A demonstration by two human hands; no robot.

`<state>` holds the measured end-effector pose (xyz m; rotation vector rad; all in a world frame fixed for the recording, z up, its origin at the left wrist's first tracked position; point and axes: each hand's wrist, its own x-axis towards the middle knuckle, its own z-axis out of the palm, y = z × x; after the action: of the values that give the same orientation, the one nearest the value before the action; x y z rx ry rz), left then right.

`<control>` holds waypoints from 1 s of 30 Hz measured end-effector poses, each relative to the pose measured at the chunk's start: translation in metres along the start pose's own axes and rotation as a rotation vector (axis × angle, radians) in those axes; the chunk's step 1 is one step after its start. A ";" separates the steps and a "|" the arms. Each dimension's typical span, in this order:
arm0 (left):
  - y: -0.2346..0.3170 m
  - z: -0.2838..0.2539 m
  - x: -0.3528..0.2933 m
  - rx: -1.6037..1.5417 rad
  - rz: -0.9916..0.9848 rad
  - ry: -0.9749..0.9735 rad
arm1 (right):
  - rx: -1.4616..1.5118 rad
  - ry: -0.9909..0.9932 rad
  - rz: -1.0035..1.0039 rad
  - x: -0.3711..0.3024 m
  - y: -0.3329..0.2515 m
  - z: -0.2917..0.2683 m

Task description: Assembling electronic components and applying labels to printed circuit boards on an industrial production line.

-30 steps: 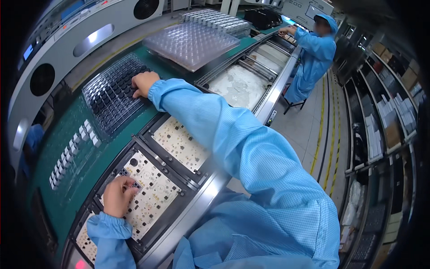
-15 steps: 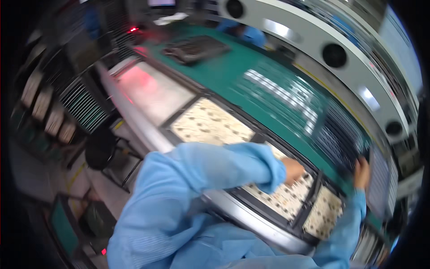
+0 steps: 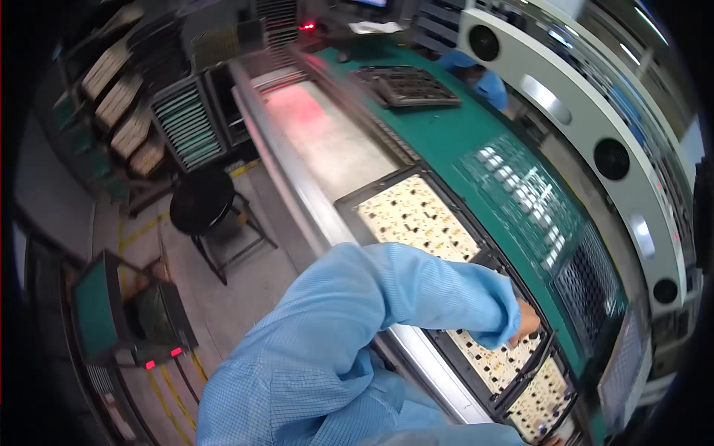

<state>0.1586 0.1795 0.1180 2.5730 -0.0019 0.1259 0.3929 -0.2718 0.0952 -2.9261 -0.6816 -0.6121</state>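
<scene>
My left hand (image 3: 526, 323) reaches over a cream circuit board (image 3: 487, 364) dotted with small dark parts, close to the far edge of its black frame. Its fingers look curled and closed, but what they hold, if anything, is hidden. At the lower right edge only a sliver of my right hand (image 3: 553, 440) shows, beside the near end of another cream board (image 3: 543, 401); its fingers cannot be made out. Farther left on the line lies a third framed board (image 3: 416, 219). My left sleeve covers part of the row.
Beyond the line runs a green worktop (image 3: 439, 137) with a dark frame (image 3: 405, 85), clear trays of pale pieces (image 3: 520, 189) and a black grid tray (image 3: 587, 279). A metal rail (image 3: 297, 186) edges the conveyor. A black stool (image 3: 202, 201) and a rack (image 3: 186, 123) stand left.
The view has swung to the right and steadied. My right hand has gone from beside the black grid tray to the lower edge. My left hand stays over the boards.
</scene>
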 end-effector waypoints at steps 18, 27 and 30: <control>0.051 0.008 -0.451 -0.254 -0.882 1.826 | -0.164 -0.034 -0.880 0.357 -0.407 0.039; 0.207 0.360 -0.978 0.477 -2.854 1.419 | -0.147 -0.057 -0.219 0.158 -0.158 0.026; 0.151 0.342 -0.989 0.532 -2.700 1.492 | -0.173 -0.060 -0.083 0.090 -0.112 0.014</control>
<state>-0.7994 -0.1554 -0.1776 -0.0911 -2.8283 -0.6337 0.4232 -0.1321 0.1159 -3.0997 -0.7988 -0.6228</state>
